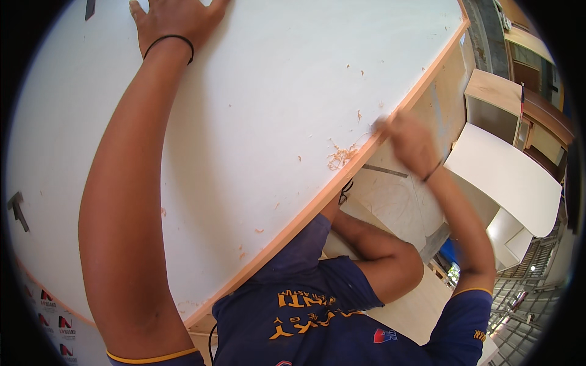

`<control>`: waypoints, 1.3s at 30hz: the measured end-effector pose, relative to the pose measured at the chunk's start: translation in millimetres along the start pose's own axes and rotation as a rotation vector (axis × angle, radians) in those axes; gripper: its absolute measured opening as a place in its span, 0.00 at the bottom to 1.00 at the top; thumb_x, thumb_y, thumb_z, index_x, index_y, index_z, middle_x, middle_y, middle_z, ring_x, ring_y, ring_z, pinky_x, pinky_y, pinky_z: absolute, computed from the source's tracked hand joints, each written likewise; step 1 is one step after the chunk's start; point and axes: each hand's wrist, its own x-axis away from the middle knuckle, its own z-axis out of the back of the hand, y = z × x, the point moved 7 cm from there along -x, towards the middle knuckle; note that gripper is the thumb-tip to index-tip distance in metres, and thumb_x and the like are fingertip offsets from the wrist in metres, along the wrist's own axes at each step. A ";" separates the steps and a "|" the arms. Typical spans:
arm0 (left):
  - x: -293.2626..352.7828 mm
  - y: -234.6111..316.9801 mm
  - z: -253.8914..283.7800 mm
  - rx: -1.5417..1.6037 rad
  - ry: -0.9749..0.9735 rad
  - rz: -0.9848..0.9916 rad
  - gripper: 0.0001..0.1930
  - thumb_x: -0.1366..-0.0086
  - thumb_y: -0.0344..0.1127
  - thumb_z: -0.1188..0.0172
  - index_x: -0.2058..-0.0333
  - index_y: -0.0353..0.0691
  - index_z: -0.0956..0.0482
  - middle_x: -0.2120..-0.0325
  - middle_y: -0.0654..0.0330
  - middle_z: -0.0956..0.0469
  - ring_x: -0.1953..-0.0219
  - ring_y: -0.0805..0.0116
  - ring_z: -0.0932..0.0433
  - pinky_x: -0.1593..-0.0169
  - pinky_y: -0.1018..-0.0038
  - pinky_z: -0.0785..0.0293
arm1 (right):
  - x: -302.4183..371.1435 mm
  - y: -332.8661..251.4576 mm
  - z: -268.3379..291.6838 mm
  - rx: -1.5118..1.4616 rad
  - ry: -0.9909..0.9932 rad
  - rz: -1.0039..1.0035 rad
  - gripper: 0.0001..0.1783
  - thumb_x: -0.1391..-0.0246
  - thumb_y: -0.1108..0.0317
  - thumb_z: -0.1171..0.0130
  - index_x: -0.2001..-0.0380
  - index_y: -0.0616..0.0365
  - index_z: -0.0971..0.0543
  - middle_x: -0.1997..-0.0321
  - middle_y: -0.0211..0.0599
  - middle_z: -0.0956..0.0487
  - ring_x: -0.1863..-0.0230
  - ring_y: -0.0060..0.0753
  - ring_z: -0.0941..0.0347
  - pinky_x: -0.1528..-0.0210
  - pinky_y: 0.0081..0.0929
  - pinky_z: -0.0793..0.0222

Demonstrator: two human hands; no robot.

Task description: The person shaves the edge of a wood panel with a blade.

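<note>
The board (262, 122) filled most of the view, from seven o'clock round through nine to one. Its face was white, smooth and slightly glossy, with a soft shadow beside the left forearm. An orange-tan strip (305, 213) edged it, slanting from seven o'clock up to between one and two. Thin, curled shavings (342, 157) in the same tone lay heaped just inside the strip, toward two o'clock from the centre, and smaller crumbs dotted the face around them and down toward seven.

The left hand (177, 23) was on the board at eleven o'clock, wide, its thumb spread off to one side and some fingertips cut off by the upper rim. The right hand (412, 143) was at the strip between two and three o'clock, its fingers curled in; motion blur hid its grip, so I could not tell whether it held anything.

A dark T-shaped piece (18, 210) lay on the board at nine o'clock. Beyond the strip, a white panel (506, 177) with rounded corners stood at three o'clock.
</note>
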 end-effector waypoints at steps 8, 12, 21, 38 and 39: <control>-3.8 -8.9 -1.6 -0.014 -0.025 0.020 0.41 0.34 0.67 0.61 0.32 0.46 0.48 0.29 0.58 0.54 0.27 0.65 0.60 0.27 0.59 0.65 | 11.8 -56.4 13.2 -0.193 0.131 0.022 0.22 0.53 0.82 0.51 0.55 0.52 0.21 0.61 0.46 0.21 0.63 0.44 0.23 0.63 0.37 0.27; -5.2 3.5 -2.6 0.021 -0.016 -0.012 0.41 0.34 0.67 0.61 0.32 0.45 0.47 0.29 0.58 0.54 0.27 0.64 0.60 0.27 0.59 0.65 | -13.6 66.6 20.3 0.011 0.229 -0.207 0.17 0.49 0.80 0.50 0.57 0.54 0.21 0.67 0.45 0.25 0.66 0.47 0.27 0.63 0.37 0.30; -2.2 -6.1 -6.5 0.014 -0.023 0.002 0.41 0.35 0.68 0.61 0.32 0.45 0.47 0.29 0.58 0.55 0.27 0.63 0.60 0.27 0.59 0.65 | 54.6 -179.8 -18.2 -0.357 0.127 0.254 0.15 0.54 0.72 0.43 0.60 0.48 0.21 0.76 0.33 0.34 0.72 0.36 0.32 0.70 0.36 0.36; -20.9 -15.8 -36.6 -0.014 0.261 -0.114 0.44 0.40 0.75 0.60 0.34 0.52 0.42 0.31 0.60 0.49 0.28 0.63 0.55 0.29 0.48 0.61 | 15.6 -66.7 -4.8 -0.009 -0.001 0.061 0.08 0.47 0.63 0.48 0.69 0.52 0.21 0.71 0.41 0.25 0.65 0.42 0.25 0.63 0.41 0.29; -20.0 -14.8 -35.3 -0.007 0.256 -0.112 0.43 0.40 0.74 0.59 0.34 0.52 0.42 0.31 0.60 0.48 0.28 0.63 0.54 0.30 0.48 0.60 | 33.8 -104.8 -17.9 -0.091 -0.135 0.103 0.07 0.50 0.64 0.47 0.70 0.50 0.20 0.70 0.39 0.25 0.64 0.40 0.25 0.60 0.37 0.29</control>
